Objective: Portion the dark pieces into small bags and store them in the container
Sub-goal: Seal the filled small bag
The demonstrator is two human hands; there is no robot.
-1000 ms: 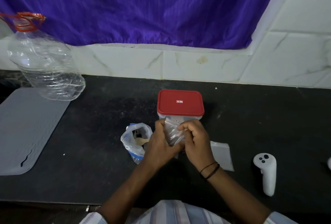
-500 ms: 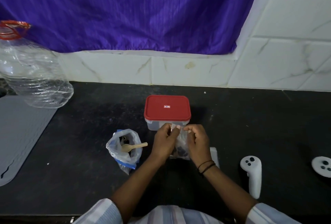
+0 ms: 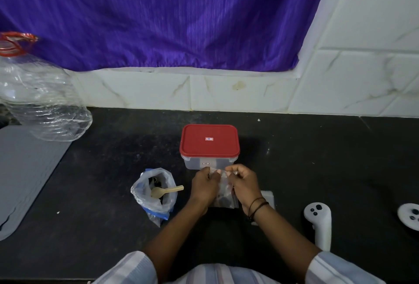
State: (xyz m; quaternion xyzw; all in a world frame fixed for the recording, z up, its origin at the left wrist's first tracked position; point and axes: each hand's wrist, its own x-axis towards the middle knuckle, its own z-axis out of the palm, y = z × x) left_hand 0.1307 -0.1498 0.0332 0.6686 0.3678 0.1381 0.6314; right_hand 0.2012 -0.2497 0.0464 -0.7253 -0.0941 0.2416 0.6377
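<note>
While both forearms reach forward from the bottom edge, the lines below tell each part.
Left hand (image 3: 204,185): knuckles up, just in front of the container, fingers curled and pinching the top edge of the small bag (image 3: 223,193).
Right hand (image 3: 243,182): mirrors it, fingers curled on the same top edge; dark bands sit on its wrist.
Small bag: clear, held upright between the two hands, its bottom at the counter (image 3: 317,159); dark pieces (image 3: 223,199) lie low inside.
Container (image 3: 209,147): clear box with a red lid on, on the counter just behind the hands.
Hard to make out: the hands cover most of the bag; whether its mouth is sealed cannot be told.
Supply bag (image 3: 155,193): open plastic bag left of the hands, holding dark pieces and a wooden spoon (image 3: 166,190).
Cut off: a clear bottle (image 3: 43,100) and grey mat (image 3: 27,174) at the left edge; of the two white controllers, one (image 3: 318,222) stands whole at the right and one (image 3: 410,215) is cropped.
</note>
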